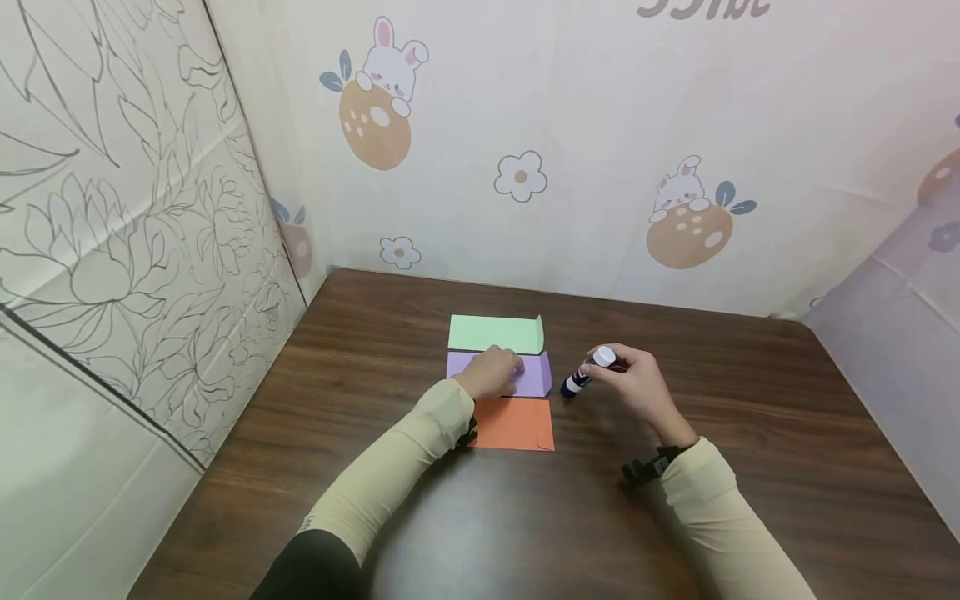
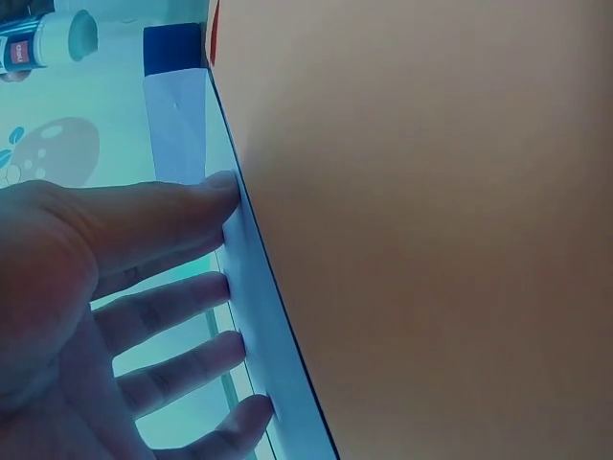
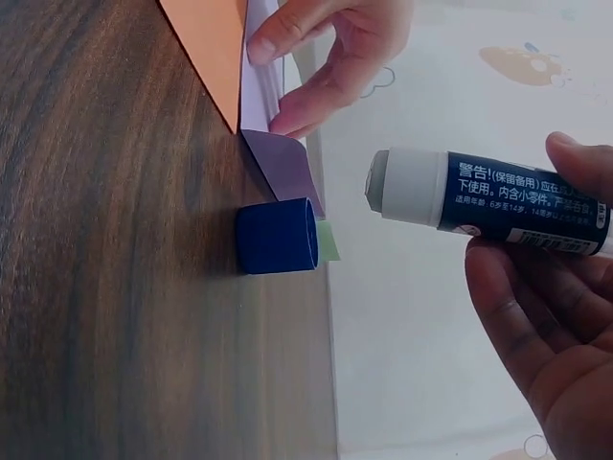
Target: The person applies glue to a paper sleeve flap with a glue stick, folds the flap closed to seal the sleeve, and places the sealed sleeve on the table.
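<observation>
My right hand (image 1: 633, 379) pinches a dark blue glue stick (image 3: 522, 203) between thumb and fingers. Its uncapped white end, with the glue tip (image 3: 377, 180) exposed, points down toward the table. The glue stick's blue cap (image 3: 276, 237) stands on the wood just below, beside the purple envelope's raised flap (image 3: 285, 163). My left hand (image 1: 491, 372) rests its fingertips on the purple envelope (image 1: 536, 377). In the left wrist view, the thumb (image 2: 163, 216) and spread fingers meet that envelope's surface.
A green envelope (image 1: 491, 333) with its flap up lies behind the purple one. In front lies an orange envelope (image 1: 517, 423), partly under the left wrist. All are on a dark wooden table (image 1: 750, 400), with a patterned wall covering (image 1: 585, 108) at its back edge.
</observation>
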Available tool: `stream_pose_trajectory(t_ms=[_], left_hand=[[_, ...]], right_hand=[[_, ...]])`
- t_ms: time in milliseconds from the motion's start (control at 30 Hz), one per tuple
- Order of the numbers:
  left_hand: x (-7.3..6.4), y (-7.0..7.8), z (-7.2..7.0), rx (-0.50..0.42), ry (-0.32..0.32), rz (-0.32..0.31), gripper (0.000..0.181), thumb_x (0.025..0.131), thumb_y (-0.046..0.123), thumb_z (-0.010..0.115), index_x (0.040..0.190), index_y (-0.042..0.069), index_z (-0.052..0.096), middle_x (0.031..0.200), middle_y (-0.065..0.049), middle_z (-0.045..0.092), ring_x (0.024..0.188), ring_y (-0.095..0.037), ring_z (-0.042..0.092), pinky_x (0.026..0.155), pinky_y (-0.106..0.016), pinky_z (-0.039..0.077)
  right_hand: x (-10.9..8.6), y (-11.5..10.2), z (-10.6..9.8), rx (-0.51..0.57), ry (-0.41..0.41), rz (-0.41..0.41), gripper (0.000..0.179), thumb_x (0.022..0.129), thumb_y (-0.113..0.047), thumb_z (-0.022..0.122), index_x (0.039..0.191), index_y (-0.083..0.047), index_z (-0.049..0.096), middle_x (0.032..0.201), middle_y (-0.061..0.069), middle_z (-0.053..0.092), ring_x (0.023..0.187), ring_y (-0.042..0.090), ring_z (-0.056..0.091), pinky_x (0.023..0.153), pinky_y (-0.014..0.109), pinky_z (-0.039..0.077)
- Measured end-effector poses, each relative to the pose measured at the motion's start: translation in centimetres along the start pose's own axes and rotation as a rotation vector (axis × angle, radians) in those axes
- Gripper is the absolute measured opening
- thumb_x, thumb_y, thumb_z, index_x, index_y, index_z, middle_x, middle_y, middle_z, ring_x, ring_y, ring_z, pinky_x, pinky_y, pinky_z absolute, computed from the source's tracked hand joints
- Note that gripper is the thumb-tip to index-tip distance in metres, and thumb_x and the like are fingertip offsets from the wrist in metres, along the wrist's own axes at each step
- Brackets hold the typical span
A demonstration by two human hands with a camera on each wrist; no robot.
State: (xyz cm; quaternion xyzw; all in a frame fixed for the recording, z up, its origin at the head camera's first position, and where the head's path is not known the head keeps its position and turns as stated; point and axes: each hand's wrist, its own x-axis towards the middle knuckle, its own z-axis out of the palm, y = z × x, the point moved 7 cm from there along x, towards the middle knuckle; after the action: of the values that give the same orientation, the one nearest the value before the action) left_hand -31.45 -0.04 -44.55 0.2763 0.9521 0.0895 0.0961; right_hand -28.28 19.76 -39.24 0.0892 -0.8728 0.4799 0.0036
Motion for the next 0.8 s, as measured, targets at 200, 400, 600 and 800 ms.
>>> stream_pose_trajectory(t_ms=[200, 400, 600, 800], left_hand=[[0.1, 0.1, -0.2, -0.012, -0.007, 0.016, 0.026, 0.088, 0.022, 0.071, 0.113, 0.014, 0.071, 0.118, -0.001, 0.069, 0.107, -0.023, 0.058, 0.088, -0.036, 0.051], [0.0, 0.0, -0.1, -0.031, -0.015, 0.008, 0.025, 0.089, 0.023, 0.072, 0.112, 0.014, 0.072, 0.120, -0.001, 0.068, 0.108, -0.022, 0.058, 0.087, -0.035, 0.052], [0.0, 0.1, 0.1, -0.014, -0.022, 0.017, 0.024, 0.089, 0.022, 0.071, 0.112, 0.013, 0.071, 0.126, -0.002, 0.065, 0.116, -0.024, 0.056, 0.092, -0.036, 0.051], [0.1, 0.3, 0.1, -0.001, -0.027, 0.020, 0.026, 0.090, 0.022, 0.070, 0.114, 0.012, 0.069, 0.128, -0.004, 0.064, 0.117, -0.023, 0.056, 0.096, -0.035, 0.050]], right_hand=[[0.5, -0.5, -0.1, 0.004, 0.036, -0.049, 0.027, 0.086, -0.025, 0.075, 0.102, -0.003, 0.070, 0.097, 0.009, 0.069, 0.081, 0.001, 0.061, 0.071, 0.017, 0.052], [1.1, -0.8, 0.2, 0.018, 0.043, -0.061, 0.029, 0.086, -0.025, 0.075, 0.103, -0.003, 0.070, 0.100, 0.011, 0.069, 0.082, 0.003, 0.061, 0.071, 0.017, 0.052], [1.8, -0.9, 0.7, 0.026, 0.037, -0.041, 0.032, 0.085, -0.028, 0.077, 0.104, -0.003, 0.070, 0.098, 0.008, 0.070, 0.083, 0.002, 0.063, 0.072, 0.017, 0.052], [2.5, -0.9, 1.5, 0.012, 0.010, -0.019, 0.035, 0.085, -0.029, 0.076, 0.107, -0.002, 0.069, 0.104, 0.016, 0.071, 0.085, 0.005, 0.062, 0.074, 0.016, 0.051]])
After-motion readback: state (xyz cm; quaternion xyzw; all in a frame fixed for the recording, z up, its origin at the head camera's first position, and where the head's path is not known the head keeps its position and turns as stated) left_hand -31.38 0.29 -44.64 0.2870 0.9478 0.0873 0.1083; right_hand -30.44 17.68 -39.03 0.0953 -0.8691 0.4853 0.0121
